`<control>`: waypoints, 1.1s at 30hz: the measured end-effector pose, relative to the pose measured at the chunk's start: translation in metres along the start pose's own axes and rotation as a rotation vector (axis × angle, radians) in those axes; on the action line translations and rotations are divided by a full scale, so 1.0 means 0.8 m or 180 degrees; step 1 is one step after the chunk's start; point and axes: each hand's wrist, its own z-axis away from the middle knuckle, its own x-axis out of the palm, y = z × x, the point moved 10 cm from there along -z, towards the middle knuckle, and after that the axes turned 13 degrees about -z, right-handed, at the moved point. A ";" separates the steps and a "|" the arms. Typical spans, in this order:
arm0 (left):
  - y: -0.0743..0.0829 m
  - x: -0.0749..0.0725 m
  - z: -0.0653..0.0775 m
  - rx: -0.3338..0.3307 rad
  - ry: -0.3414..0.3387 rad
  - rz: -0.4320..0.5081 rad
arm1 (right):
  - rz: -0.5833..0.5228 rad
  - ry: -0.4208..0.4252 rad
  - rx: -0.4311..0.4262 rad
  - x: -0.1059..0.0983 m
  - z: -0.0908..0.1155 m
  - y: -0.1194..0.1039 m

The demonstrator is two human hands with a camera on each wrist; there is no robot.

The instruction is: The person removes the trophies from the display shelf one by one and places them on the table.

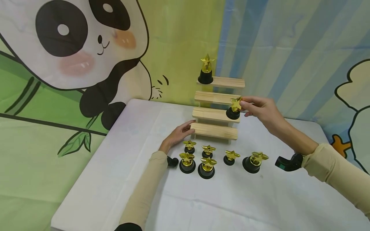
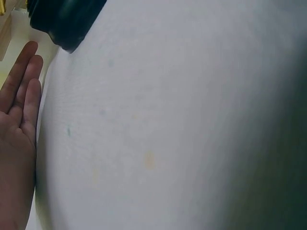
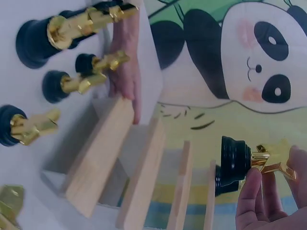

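Observation:
My right hand [image 1: 261, 112] pinches a gold star trophy [image 1: 234, 112] by its star, black base down, near the right end of a wooden step shelf [image 1: 214, 131]. In the right wrist view this trophy [image 3: 236, 159] is apart from the boards. My left hand [image 1: 178, 136] is at the left end of the lowest board, its fingers fairly straight; the left wrist view shows the palm [image 2: 17, 139] holding nothing. Another star trophy [image 1: 206, 72] stands at the left end of the top board.
Several more star trophies stand on the white table [image 1: 115, 179] before the shelf, including a small one [image 1: 231, 158] and a larger one [image 1: 254, 162] to the right. A printed panda backdrop [image 1: 179, 48] hangs behind the table.

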 end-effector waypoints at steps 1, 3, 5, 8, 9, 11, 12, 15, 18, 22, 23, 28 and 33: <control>0.000 0.000 0.000 0.0001 0.0004 0.0002 | 0.0018 -0.0033 0.0014 0.002 0.007 0.001; 0.001 0.000 -0.001 0.0009 -0.0008 0.0012 | 0.0024 -0.0095 0.0053 0.005 0.020 0.004; 0.000 0.001 -0.001 0.0013 -0.0018 0.0009 | 0.0050 -0.0172 0.0082 0.008 0.033 0.008; 0.000 0.001 -0.001 0.0020 -0.0014 0.0014 | 0.0059 -0.0248 0.0177 0.013 0.053 0.016; -0.001 0.001 -0.002 0.0020 -0.0011 0.0023 | 0.0085 -0.0266 0.0206 0.014 0.059 0.019; -0.002 0.000 -0.002 0.0020 -0.0004 0.0029 | 0.0138 -0.0290 0.0258 0.015 0.071 0.024; -0.002 0.000 -0.002 0.0018 -0.0007 0.0037 | 0.0162 -0.0301 0.0277 0.016 0.076 0.026; -0.003 0.001 -0.003 0.0023 -0.0020 0.0020 | 0.0224 -0.0318 0.0342 0.016 0.092 0.031; -0.002 0.001 -0.004 0.0028 -0.0016 -0.0007 | 0.0262 -0.0315 0.0387 0.015 0.104 0.034; -0.001 -0.002 -0.003 0.0039 -0.0003 -0.0007 | 0.0326 -0.0295 0.0375 0.015 0.119 0.034; -0.001 -0.003 -0.003 0.0040 -0.0005 -0.0002 | 0.0321 -0.0295 0.0365 0.015 0.123 0.035; 0.000 -0.003 -0.001 0.0036 -0.0027 0.0010 | 0.0271 -0.0341 0.0346 0.023 0.143 0.038; 0.004 -0.002 0.002 0.0045 -0.0044 0.0041 | 0.0174 -0.0425 0.0354 0.034 0.163 0.047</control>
